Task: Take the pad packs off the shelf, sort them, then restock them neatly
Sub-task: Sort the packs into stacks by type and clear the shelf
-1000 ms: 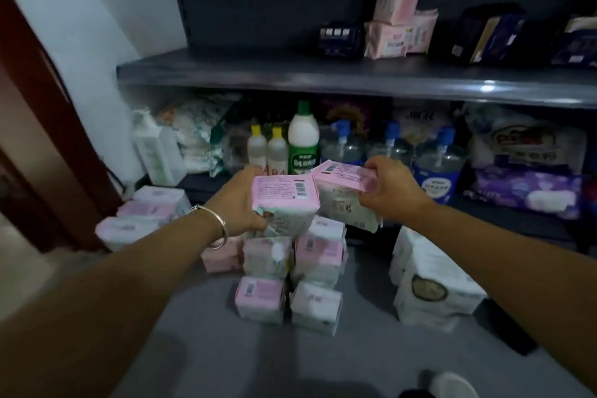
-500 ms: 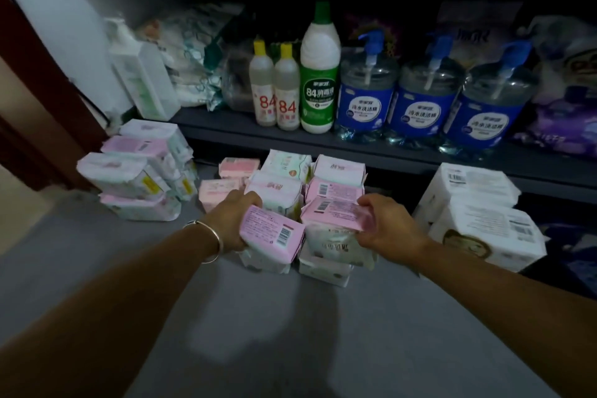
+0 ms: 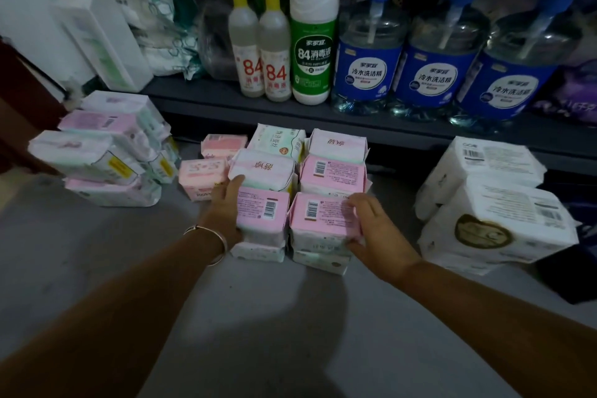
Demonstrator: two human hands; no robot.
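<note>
Your left hand (image 3: 227, 203) grips the left side of a pink pad pack (image 3: 262, 211) set on the near-left stack; your right hand (image 3: 376, 231) holds the right side of a second pink pack (image 3: 323, 216) on the near-right stack, fingers curled over its top edge and thumb low on its side; both stacks stand on the grey floor (image 3: 258, 317), with more packs behind them in two rows. A separate pile of pad packs (image 3: 103, 149) lies at far left; white wrapped packs (image 3: 491, 203) sit at right. On the far shelf (image 3: 290, 113) stand two small 84 bottles (image 3: 261, 45), a green-label bottle (image 3: 314, 26) and three blue-label pump jugs (image 3: 442, 55); their contents look clear.
</note>
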